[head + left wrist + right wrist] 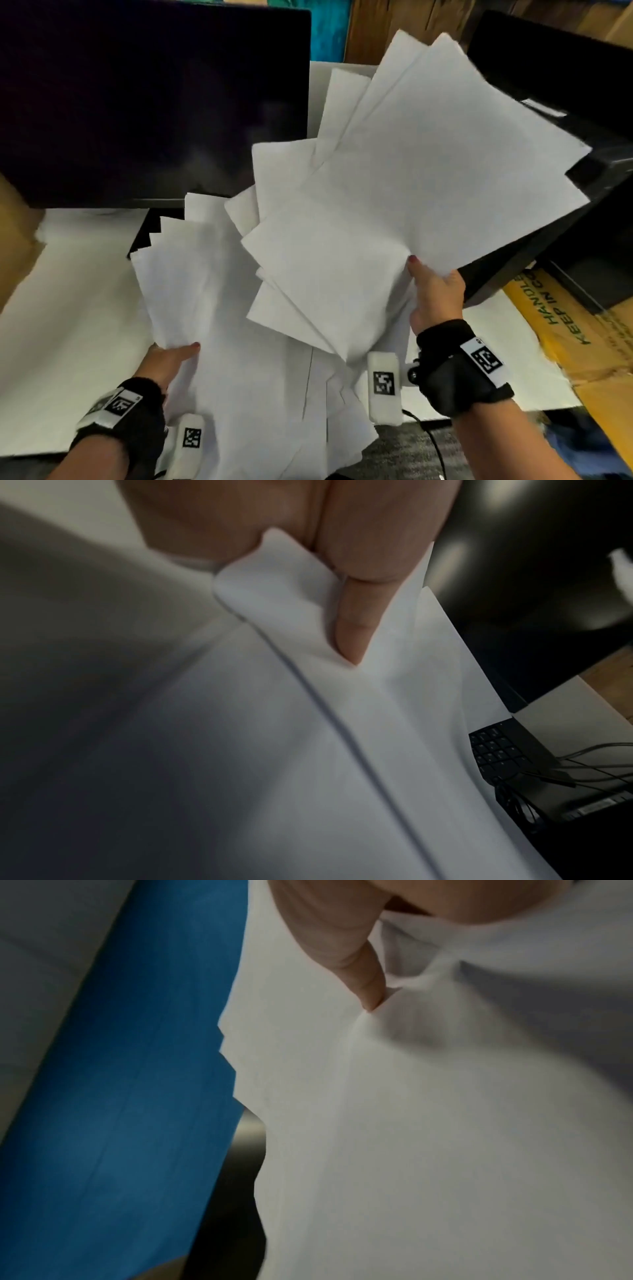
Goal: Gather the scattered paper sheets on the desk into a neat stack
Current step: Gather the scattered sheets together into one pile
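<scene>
My right hand pinches the lower edge of a fanned bundle of white paper sheets, lifted and tilted up over the desk. In the right wrist view the thumb presses on that bundle. My left hand pinches the near corner of a smaller fan of sheets, thumb on top. In the left wrist view a finger sits in a fold of those sheets. More loose sheets lie flat on the white desk between my wrists.
A dark monitor stands at the back left. A black keyboard pokes out from under the left sheets. A black box is at the right, with a cardboard carton beside the desk. Cables run near the keyboard.
</scene>
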Action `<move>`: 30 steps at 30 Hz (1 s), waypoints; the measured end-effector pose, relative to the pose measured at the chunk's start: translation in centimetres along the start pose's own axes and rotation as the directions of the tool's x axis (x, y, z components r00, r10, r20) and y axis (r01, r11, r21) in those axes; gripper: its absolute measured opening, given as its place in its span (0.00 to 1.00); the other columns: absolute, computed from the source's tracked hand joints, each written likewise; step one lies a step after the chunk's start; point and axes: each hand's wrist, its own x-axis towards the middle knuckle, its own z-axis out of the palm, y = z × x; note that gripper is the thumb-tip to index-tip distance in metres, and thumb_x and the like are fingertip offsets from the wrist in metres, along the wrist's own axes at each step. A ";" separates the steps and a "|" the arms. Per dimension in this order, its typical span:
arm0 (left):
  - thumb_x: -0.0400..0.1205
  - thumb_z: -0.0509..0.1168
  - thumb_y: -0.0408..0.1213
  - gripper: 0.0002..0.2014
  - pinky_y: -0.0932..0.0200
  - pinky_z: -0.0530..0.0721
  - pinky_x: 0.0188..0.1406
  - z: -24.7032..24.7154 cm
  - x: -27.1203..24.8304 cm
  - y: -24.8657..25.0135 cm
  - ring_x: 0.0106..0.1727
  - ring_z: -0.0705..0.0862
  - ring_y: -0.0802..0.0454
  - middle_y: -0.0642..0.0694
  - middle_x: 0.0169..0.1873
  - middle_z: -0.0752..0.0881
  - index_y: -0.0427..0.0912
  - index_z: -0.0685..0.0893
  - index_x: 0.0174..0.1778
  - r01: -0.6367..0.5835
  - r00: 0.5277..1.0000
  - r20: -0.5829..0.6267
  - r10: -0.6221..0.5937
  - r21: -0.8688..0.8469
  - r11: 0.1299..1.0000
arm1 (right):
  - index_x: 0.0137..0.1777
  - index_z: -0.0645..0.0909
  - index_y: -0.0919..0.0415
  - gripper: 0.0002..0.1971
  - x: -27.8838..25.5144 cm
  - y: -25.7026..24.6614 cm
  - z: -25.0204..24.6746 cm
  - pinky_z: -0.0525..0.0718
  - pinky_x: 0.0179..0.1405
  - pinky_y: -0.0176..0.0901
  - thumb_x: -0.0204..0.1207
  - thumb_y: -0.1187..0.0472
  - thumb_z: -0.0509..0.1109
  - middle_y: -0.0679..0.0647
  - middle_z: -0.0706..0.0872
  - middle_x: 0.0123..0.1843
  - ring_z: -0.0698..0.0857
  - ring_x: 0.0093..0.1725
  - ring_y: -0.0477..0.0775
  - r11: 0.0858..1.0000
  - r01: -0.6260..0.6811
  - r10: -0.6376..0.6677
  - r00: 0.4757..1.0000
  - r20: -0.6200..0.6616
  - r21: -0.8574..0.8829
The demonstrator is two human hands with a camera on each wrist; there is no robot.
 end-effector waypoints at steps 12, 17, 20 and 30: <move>0.77 0.66 0.27 0.20 0.51 0.72 0.61 1.1 -1.5 1.4 0.59 0.78 0.40 0.40 0.58 0.81 0.34 0.76 0.66 -0.063 0.983 0.168 0.068 -0.036 0.997 | 0.50 0.80 0.60 0.09 -1.0 4.6 0.9 0.80 0.50 0.45 0.74 0.72 0.68 0.56 0.85 0.46 0.83 0.49 0.59 0.953 -0.071 0.140 0.965 0.221 -0.295; 0.76 0.66 0.25 0.19 0.38 0.71 0.72 1.5 -1.7 2.1 0.65 0.79 0.37 0.37 0.61 0.83 0.40 0.78 0.62 -0.078 0.967 0.233 0.097 -0.092 0.993 | 0.62 0.79 0.63 0.15 -0.6 5.6 -0.1 0.81 0.59 0.51 0.76 0.71 0.64 0.58 0.85 0.54 0.84 0.53 0.60 0.875 0.025 0.146 0.938 0.313 -0.484; 0.68 0.72 0.26 0.27 0.43 0.73 0.69 2.2 -2.1 2.5 0.63 0.80 0.37 0.36 0.58 0.84 0.37 0.78 0.64 -0.084 0.959 0.263 0.108 -0.101 0.991 | 0.62 0.80 0.64 0.15 -0.4 7.0 -0.5 0.82 0.61 0.56 0.76 0.70 0.63 0.60 0.86 0.55 0.84 0.55 0.64 0.856 -0.013 0.136 0.970 0.200 -0.516; 0.75 0.69 0.27 0.24 0.41 0.69 0.74 2.4 -0.4 2.8 0.67 0.77 0.36 0.34 0.65 0.81 0.34 0.75 0.68 -0.062 0.970 0.231 0.075 -0.064 0.996 | 0.68 0.73 0.61 0.21 0.1 6.2 -1.7 0.80 0.56 0.46 0.75 0.66 0.68 0.58 0.84 0.55 0.83 0.55 0.60 0.697 0.167 0.067 0.953 0.294 -0.698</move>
